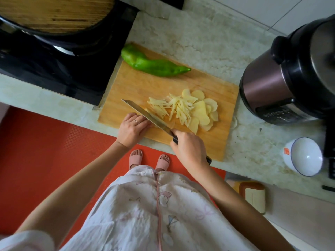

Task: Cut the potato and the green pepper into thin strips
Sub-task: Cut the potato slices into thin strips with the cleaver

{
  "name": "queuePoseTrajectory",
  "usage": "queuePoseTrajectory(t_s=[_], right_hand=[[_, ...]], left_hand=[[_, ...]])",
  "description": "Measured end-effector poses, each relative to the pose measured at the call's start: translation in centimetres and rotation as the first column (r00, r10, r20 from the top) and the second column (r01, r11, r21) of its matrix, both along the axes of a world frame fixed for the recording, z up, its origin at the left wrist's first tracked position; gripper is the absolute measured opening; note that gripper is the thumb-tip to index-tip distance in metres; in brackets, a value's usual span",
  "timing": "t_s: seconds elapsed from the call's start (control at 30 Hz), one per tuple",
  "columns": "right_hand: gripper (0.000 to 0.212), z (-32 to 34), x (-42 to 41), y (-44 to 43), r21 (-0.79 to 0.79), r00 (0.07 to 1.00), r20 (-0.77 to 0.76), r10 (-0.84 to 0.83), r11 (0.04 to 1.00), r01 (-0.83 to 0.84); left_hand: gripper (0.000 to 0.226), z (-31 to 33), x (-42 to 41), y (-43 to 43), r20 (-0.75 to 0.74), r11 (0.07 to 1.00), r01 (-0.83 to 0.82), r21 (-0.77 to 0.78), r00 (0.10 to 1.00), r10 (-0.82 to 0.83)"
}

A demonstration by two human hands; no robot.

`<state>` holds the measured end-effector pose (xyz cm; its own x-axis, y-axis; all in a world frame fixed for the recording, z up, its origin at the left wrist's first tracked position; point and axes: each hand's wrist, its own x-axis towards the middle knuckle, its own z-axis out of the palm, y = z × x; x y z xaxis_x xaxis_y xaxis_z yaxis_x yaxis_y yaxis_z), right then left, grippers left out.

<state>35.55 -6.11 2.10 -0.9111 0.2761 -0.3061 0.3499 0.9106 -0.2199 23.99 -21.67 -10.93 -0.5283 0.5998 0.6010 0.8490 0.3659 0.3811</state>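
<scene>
Your pale speckled stone countertop (208,37) runs across the upper half of the view, with a red textured floor mat (45,151) below it at 8 o'clock. A black stove (54,69) fills the 10 o'clock corner and carries a dark wok under a round wooden lid (59,13). At 3 o'clock stands a bronze-and-black electric pressure cooker (282,87).

The rectangular wooden cutting board (141,84) lies in the middle, set at a slant, its near edge at the counter's front. The whole long green pepper (154,65) rests uncut at the board's 11 o'clock end, tip pointing to 3 o'clock.

The potato is at the board's 3 o'clock side: a fanned heap of pale round potato slices (204,113), and touching it at 9 o'clock a loose pile of thin potato strips (174,107).

A white bowl with a blue rim (302,156) sits on the counter at 4 o'clock, well apart from the board.

Your steel cleaver-style knife (145,113) slants from 5 o'clock to 11 o'clock, just beside the strips. Your right hand (188,147) is wrapped round its dark handle. Your left hand (132,129), with 1 ring, rests on the board, knuckles against the blade; its fingertips are hidden behind the blade, so you cannot tell whether it grasps anything.
</scene>
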Motion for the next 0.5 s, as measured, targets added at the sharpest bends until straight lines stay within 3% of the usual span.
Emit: queuePoseTrajectory(t_s=[0.37, 0.5], right_hand=[[0.026, -1.7, -1.2, -0.4, -0.084, 0.998, -0.009, -0.062, 0.995, 0.061], [0.023, -1.0, 0.1, 0.1, -0.037, 1.0, -0.015, -0.024, 0.999, 0.024]], left_hand=[[0.016, -0.1, -0.1, -0.1, -0.002, 0.999, 0.023, -0.034, 1.0, -0.023], [0.014, 0.1, -0.2, -0.1, -0.019, 0.999, 0.027, -0.027, 0.999, -0.027]])
